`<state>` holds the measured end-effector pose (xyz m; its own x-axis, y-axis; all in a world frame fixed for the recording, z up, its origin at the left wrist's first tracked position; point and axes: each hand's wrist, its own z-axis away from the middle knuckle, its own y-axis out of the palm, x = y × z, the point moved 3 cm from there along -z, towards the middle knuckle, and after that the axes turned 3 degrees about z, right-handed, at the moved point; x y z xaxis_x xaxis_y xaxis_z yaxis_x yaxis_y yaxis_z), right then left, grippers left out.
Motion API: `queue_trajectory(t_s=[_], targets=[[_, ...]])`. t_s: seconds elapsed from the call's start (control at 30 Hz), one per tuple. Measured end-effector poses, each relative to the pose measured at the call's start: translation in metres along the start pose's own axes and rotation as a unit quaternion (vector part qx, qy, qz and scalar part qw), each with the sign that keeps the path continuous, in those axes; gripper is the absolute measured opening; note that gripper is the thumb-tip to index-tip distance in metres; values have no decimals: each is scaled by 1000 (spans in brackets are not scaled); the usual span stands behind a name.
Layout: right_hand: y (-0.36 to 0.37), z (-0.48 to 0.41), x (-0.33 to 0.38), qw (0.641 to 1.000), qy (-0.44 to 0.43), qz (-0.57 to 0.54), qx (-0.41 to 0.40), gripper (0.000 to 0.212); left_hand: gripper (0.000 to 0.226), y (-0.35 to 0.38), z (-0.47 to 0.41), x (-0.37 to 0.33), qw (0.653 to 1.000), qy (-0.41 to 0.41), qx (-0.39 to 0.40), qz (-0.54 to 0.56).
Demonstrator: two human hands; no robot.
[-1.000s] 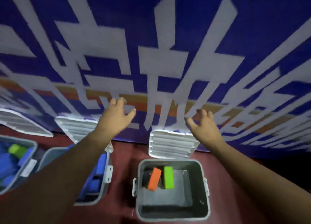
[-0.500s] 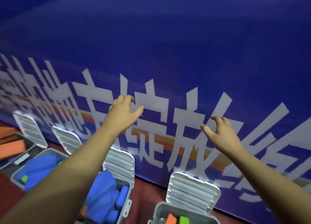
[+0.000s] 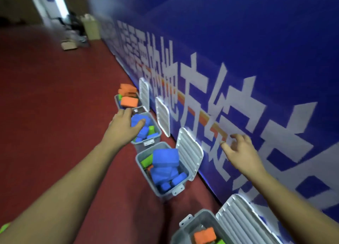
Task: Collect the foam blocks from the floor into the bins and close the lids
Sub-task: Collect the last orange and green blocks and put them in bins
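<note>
Both hands are empty, with fingers loosely spread and a little curled. The left hand [image 3: 124,126] hovers over the second bin [image 3: 142,145]. The right hand [image 3: 240,152] hangs in front of the banner [image 3: 256,42], just beside the third lid [image 3: 189,155].

Foam blocks sit in four grey bins lined up along the banner's foot, from near right to far left. Orange blocks [image 3: 128,101] are heaped above the rim of the far bin [image 3: 116,98]. The second bin holds blue pieces with some green. The third bin [image 3: 146,176] is piled high with chunky blue blocks [image 3: 165,163], with a green block [image 3: 146,160] at its left side. The near bin [image 3: 183,232] shows an orange block [image 3: 204,235] beside a bit of green.

All four white ribbed lids [image 3: 242,223] stand open, leaning back on the banner. Its blue face carries large white Chinese characters, 地方 among those legible, with an orange stripe running through them. Dark red floor [image 3: 55,115] spreads to the left. Far off lies a flat carton [image 3: 68,45], blurred.
</note>
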<state>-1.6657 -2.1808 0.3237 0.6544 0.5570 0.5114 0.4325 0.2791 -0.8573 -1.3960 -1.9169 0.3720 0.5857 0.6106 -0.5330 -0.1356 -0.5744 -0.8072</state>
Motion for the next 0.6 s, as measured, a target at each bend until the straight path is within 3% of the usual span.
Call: queue_trajectory(t_s=[0.13,0.33,0.47,0.6], targets=[[57,-14,84,993,-94,-44,55,62,51,-60,56,77,989,-117,-72,-50],[138,-4,245,960,-244,-78,114,55,68,-149,146,182,953,-251,-161,-63],[195,20,348,933,-320,-95,137,55,43,-183,202,248,922,-314,-219,-64],[254,45,442,905,-379,-82,172,54,38,-211,225,321,897,-360,-250,-63]])
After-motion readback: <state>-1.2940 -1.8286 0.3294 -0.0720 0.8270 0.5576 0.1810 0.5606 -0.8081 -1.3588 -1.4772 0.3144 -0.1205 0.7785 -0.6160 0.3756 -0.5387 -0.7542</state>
